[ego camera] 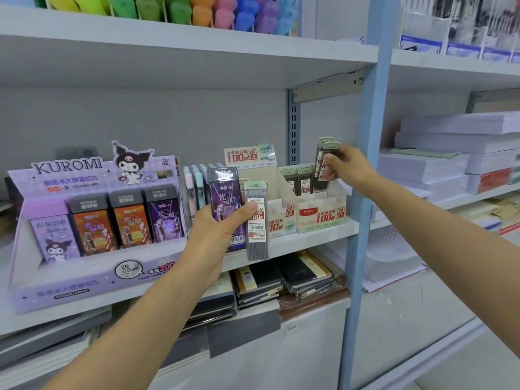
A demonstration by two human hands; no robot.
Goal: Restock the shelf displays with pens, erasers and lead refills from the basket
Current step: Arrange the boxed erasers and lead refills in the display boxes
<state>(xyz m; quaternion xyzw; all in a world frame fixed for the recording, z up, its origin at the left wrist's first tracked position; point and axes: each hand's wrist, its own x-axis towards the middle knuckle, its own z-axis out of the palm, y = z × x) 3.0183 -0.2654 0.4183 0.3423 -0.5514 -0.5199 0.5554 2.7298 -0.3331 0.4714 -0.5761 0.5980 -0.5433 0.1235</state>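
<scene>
The left hand (218, 232) grips a purple Ultraman lead box (225, 198) and a clear refill case (256, 220), green-capped and packed with grey leads, before the shelf (309, 235). The right hand (347, 167) pinches two dark refill cases (326, 156), green-capped, just above the cream display box (323, 212) marked 0.7.

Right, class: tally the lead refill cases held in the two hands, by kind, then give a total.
Purple Ultraman case: 1, in the left hand
Green-capped clear cases: 3, one in the left hand, two in the right hand
Total: 4
</scene>
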